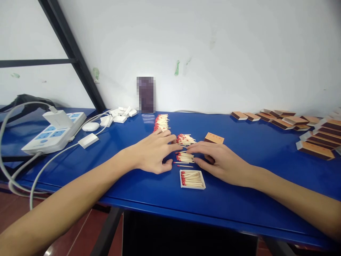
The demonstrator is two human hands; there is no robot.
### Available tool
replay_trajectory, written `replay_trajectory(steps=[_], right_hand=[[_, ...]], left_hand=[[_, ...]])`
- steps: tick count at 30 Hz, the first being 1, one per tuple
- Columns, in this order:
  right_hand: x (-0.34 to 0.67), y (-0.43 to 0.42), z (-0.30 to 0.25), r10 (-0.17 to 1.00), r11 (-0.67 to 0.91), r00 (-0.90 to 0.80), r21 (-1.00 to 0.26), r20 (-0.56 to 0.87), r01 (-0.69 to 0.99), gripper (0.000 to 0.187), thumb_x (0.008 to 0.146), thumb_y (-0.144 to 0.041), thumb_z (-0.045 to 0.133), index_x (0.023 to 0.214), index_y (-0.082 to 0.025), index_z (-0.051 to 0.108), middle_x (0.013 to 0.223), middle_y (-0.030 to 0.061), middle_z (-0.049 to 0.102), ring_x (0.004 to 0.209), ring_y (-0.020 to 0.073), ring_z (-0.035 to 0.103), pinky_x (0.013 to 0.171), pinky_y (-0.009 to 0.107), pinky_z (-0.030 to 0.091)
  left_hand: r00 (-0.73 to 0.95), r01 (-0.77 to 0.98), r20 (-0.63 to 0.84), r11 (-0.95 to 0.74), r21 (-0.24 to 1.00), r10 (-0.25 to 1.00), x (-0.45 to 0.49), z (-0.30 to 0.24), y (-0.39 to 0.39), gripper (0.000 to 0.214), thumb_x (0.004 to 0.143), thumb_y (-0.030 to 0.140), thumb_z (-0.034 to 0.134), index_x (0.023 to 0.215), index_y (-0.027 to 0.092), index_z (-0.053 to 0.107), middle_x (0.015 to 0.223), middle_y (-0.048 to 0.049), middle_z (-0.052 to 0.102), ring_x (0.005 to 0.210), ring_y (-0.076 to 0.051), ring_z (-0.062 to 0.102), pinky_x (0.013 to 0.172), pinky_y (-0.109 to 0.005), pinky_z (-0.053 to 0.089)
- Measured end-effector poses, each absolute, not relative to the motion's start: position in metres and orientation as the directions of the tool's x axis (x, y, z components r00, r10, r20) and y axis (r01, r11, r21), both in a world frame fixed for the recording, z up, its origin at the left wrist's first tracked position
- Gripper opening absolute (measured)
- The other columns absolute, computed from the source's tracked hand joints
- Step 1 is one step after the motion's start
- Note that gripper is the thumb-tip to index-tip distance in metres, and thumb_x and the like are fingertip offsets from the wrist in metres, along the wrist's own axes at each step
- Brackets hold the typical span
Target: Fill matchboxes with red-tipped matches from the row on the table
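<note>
On the blue table, a small bunch of red-tipped matches (183, 156) lies between my two hands. My left hand (154, 151) is at its left, palm down, thumb and fingers apart, index finger reaching toward the matches. From the right, my right hand (220, 161) touches the plain ends of the bunch, thumb and index finger spread. Just beyond the fingers is another pile of matches (185, 139); a larger heap (161, 122) stretches behind my left hand. Nearest me sits a white matchbox tray (204, 185) with several matches in it. A loose match (185, 166) lies above the tray.
An orange matchbox sleeve (214, 138) lies behind my right hand. Several matchboxes (283, 122) and a stack (317, 142) are at the right. White empty trays (119, 118), a power strip (50, 133) and cables are at the left. A blurred dark upright panel (146, 95) leans against the wall.
</note>
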State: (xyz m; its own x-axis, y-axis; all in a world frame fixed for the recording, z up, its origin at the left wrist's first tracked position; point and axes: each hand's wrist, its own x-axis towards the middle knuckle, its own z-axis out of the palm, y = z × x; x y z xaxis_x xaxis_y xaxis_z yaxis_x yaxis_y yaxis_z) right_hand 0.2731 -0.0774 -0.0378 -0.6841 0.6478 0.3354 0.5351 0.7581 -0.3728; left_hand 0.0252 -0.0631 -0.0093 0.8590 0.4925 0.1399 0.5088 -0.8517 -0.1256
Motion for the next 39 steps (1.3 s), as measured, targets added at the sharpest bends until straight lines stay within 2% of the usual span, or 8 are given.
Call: replay_trajectory(steps=[8,13,21,29,39], right_hand=[[0.273,-0.079,-0.036,0.626,0.767,-0.711,-0.418,0.321,0.486,0.023,0.096,-0.028,0.05,0.112,-0.021,0.065,0.101,0.0052,0.071,0.076,0.0149,0.061,0.064,0.028,0.047],[0.274,-0.078,-0.035,0.628,0.751,-0.721,-0.469,0.292,0.464,0.024,0.096,-0.034,0.052,0.111,-0.021,0.066,0.107,0.0063,0.069,0.076,0.0147,0.059,0.063,0.028,0.046],[0.274,-0.075,-0.035,0.633,0.734,-0.728,-0.502,0.262,0.458,0.026,0.095,-0.039,0.054,0.11,-0.022,0.067,0.106,0.0066,0.067,0.074,0.0144,0.057,0.061,0.027,0.045],[0.274,-0.071,-0.039,0.651,0.725,-0.71,-0.495,0.266,0.479,0.024,0.09,-0.039,0.063,0.106,-0.021,0.068,0.104,0.0052,0.067,0.068,0.0128,0.055,0.058,0.027,0.042],[0.268,-0.074,-0.041,0.664,0.736,-0.659,-0.467,0.353,0.491,0.018,0.092,-0.033,0.059,0.095,-0.021,0.072,0.082,0.0019,0.069,0.06,0.0111,0.052,0.054,0.025,0.04]], left_hand=[[0.849,0.525,0.152,-0.839,-0.144,0.506,0.031,-0.015,-0.065,0.036,0.088,0.034,0.051,0.115,0.016,0.065,0.098,-0.0092,0.058,0.091,-0.024,0.05,0.085,-0.039,0.039],[0.851,0.522,0.169,-0.838,-0.162,0.497,0.035,-0.016,-0.067,0.035,0.094,0.034,0.043,0.112,0.015,0.066,0.096,-0.0083,0.058,0.09,-0.023,0.05,0.082,-0.037,0.039],[0.868,0.488,0.156,-0.868,-0.093,0.471,0.032,-0.011,-0.069,0.034,0.091,0.034,0.047,0.11,0.015,0.068,0.093,-0.0076,0.058,0.087,-0.022,0.049,0.083,-0.037,0.039],[0.872,0.481,0.168,-0.87,-0.108,0.461,0.033,-0.013,-0.067,0.046,0.093,0.052,0.048,0.111,0.015,0.068,0.096,-0.0079,0.059,0.086,-0.021,0.05,0.081,-0.036,0.039],[0.863,0.491,0.184,-0.866,-0.091,0.47,0.037,-0.016,-0.066,0.03,0.097,0.036,0.049,0.105,0.016,0.07,0.097,-0.0076,0.062,0.087,-0.02,0.052,0.08,-0.033,0.04]])
